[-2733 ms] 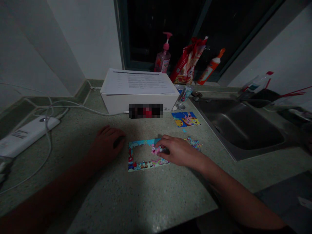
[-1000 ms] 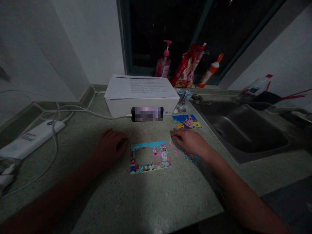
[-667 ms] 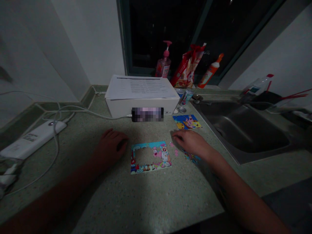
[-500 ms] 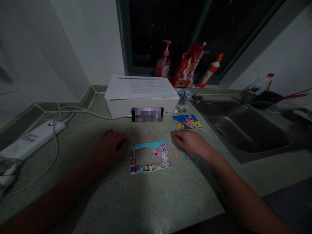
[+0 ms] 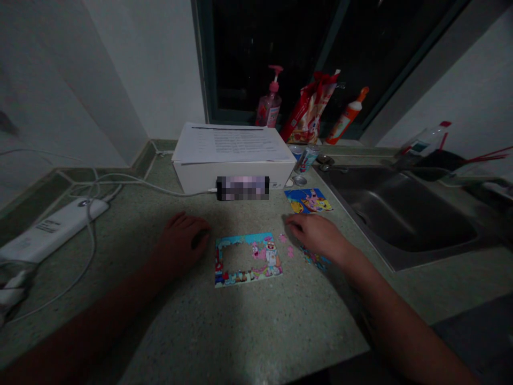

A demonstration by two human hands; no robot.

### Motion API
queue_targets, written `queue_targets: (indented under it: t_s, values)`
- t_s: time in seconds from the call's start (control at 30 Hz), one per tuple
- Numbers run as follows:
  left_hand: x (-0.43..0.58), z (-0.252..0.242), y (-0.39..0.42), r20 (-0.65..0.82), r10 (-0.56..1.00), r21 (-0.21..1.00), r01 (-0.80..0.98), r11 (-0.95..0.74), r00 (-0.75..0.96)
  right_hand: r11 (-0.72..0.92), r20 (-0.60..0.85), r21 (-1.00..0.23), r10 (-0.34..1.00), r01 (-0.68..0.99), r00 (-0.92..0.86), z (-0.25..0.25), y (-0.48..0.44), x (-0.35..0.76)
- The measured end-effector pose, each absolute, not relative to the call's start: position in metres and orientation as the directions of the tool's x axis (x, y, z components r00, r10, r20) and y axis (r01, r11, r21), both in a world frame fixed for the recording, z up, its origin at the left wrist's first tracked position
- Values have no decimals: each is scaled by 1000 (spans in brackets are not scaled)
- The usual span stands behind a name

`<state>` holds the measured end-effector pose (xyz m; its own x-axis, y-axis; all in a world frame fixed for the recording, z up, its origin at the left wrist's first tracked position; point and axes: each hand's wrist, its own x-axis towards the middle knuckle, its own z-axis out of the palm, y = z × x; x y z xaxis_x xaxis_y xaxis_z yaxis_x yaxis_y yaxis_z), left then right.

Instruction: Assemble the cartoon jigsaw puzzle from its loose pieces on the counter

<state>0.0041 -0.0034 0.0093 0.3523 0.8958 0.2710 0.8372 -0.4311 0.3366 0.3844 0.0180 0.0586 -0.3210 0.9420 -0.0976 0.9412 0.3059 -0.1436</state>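
A partly assembled cartoon jigsaw puzzle point(image 5: 272, 262) lies flat on the counter; its border and a pink figure at the right are in place around a bare middle. My left hand point(image 5: 183, 240) rests just left of it, fingers loosely curved, a dark gap beside the thumb and nothing visible in it. Right of the puzzle, my right hand point(image 5: 316, 232) is held with its fingertips drawn together; anything between them is hidden. Loose pink puzzle pieces point(image 5: 290, 251) lie between the puzzle and that hand. A pile of puzzle pieces point(image 5: 315, 259) sits partly under the right wrist.
Behind the puzzle, a phone point(image 5: 242, 188) leans on a white box point(image 5: 234, 147), with a cable running left to a power strip point(image 5: 52, 227). A cartoon picture card point(image 5: 308, 200) lies near a small tin point(image 5: 308, 159). The steel sink point(image 5: 401, 208) is at right; bottles stand by the window.
My right hand has shifted very slightly to the right. The left hand, the puzzle and the loose pieces look the same.
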Motion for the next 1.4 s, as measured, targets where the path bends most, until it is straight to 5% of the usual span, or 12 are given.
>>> queue_targets:
  t_s: [0.6, 0.9, 1.4]
  values:
    - [3, 6, -2, 279, 891, 326, 838, -438, 357, 246, -124, -64, 960, 967, -252, 65, 16, 375]
    - [2, 5, -2, 284, 887, 320, 836, -447, 365, 295, -146, -116, 939, 949, -310, 59, 19, 382]
    - [2, 4, -1, 283, 889, 317, 839, -442, 361, 200, -19, -143, 979, 969, -205, 74, 41, 448]
